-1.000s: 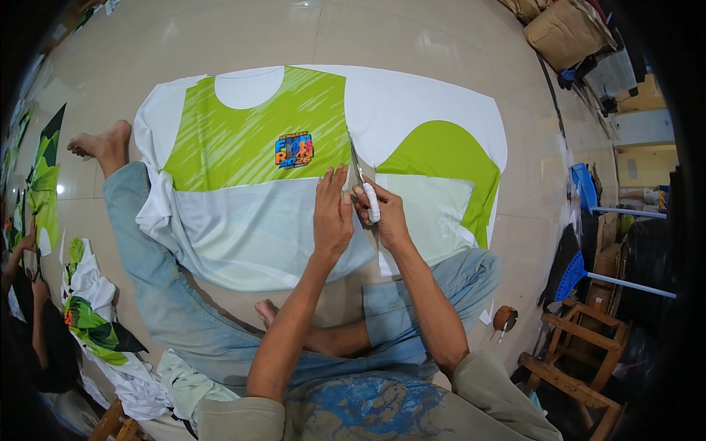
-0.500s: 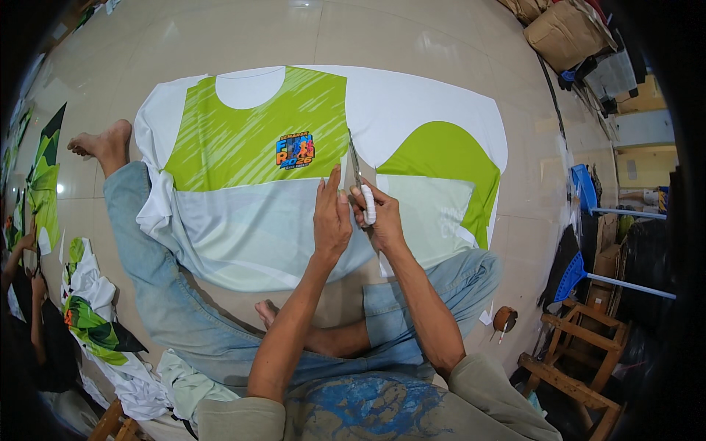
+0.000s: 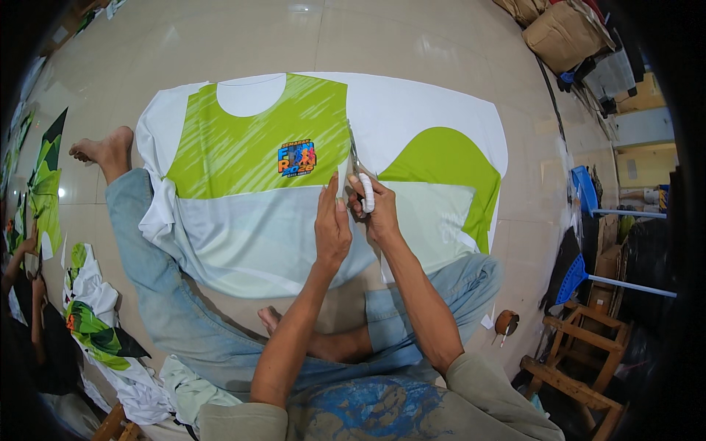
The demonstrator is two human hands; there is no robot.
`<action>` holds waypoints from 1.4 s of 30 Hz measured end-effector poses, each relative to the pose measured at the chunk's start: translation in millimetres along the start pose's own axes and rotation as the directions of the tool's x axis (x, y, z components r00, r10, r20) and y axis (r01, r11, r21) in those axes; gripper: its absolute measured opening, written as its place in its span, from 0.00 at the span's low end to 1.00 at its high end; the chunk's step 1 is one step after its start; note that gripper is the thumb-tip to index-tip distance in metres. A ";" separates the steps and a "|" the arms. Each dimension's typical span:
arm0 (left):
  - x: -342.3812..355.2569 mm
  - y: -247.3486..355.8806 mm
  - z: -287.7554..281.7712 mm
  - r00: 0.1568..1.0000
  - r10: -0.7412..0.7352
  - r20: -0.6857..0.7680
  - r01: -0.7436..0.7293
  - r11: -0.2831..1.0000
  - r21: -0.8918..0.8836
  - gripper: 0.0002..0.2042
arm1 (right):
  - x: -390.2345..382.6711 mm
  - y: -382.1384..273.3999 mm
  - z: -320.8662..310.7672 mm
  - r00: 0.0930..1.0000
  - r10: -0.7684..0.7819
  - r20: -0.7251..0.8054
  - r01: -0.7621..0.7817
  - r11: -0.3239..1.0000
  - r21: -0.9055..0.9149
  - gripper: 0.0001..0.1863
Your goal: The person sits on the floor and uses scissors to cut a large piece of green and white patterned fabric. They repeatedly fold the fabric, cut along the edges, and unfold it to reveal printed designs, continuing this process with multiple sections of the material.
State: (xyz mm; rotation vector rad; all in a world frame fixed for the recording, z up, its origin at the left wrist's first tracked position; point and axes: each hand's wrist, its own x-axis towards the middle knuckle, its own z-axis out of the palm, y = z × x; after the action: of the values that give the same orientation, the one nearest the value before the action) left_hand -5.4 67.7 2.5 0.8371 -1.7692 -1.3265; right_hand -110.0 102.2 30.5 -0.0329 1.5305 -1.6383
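A large piece of printed fabric (image 3: 257,140), lime green and white with a colourful printed emblem, lies spread over the floor before me. My right hand (image 3: 381,213) grips a pair of scissors (image 3: 367,192) by the handles, one of them wrapped in white. Their blades point away from me into a slit between the green front panel and the white cloth to its right. Just left of the scissors, my left hand (image 3: 333,231) rests with outstretched fingers on the cloth beside the cut edge. A green curved sleeve-shaped piece (image 3: 434,154) lies right of the slit.
My bent legs in jeans frame the fabric. On the left lie a heap of printed cloth (image 3: 95,323) and another person's hands (image 3: 33,275) near green cloth. At right are a blue dustpan (image 3: 583,187), a blue broom (image 3: 572,279), a wooden stool (image 3: 581,345) and a brown round dish (image 3: 506,322).
The scissors and my right hand have shifted slightly left and away from me along the slit. My left hand stays beside them, its fingers still stretched out.
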 end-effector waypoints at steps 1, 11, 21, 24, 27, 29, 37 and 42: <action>-0.5 -0.4 -0.3 1.000 -0.016 -0.001 0.016 1.000 -0.012 0.24 | 0.5 0.5 0.0 1.000 -0.004 -0.001 0.004 1.000 0.001 0.24; -1.8 -4.1 -1.9 0.997 -0.083 0.001 0.083 0.994 -0.071 0.24 | 4.1 1.3 2.5 1.000 0.007 -0.008 -0.008 1.000 -0.019 0.19; -1.6 -6.2 2.3 0.999 -0.029 -0.044 0.028 0.999 -0.030 0.26 | 26.1 -11.7 22.4 1.000 0.010 -0.028 -0.008 0.999 0.045 0.22; -0.2 -4.8 2.7 0.999 0.008 -0.045 -0.009 1.000 -0.023 0.26 | 28.6 -10.7 24.2 0.999 -0.008 -0.032 0.010 0.999 0.043 0.20; -0.4 -6.1 1.8 0.999 -0.014 -0.029 0.012 0.999 -0.047 0.26 | 29.5 -8.2 27.0 0.999 -0.020 -0.034 0.021 0.999 0.032 0.18; -1.1 -6.6 1.9 0.999 -0.022 -0.027 0.021 0.999 -0.049 0.26 | 29.5 -7.4 28.3 0.999 -0.015 -0.037 0.017 0.999 0.039 0.17; -0.5 -5.5 2.5 1.000 0.002 -0.024 -0.002 1.000 -0.006 0.25 | 43.0 -15.8 41.5 0.996 -0.048 -0.074 0.056 0.993 0.108 0.15; -0.6 -6.9 2.4 1.000 0.001 -0.016 -0.001 1.000 -0.004 0.24 | 54.9 -12.0 46.4 0.995 -0.071 -0.064 0.076 0.993 0.086 0.17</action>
State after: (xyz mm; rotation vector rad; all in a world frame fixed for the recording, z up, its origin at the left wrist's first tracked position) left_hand -6.8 67.6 -4.8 0.8420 -1.7537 -1.3188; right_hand -125.2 31.3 23.3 0.0084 1.5164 -1.7780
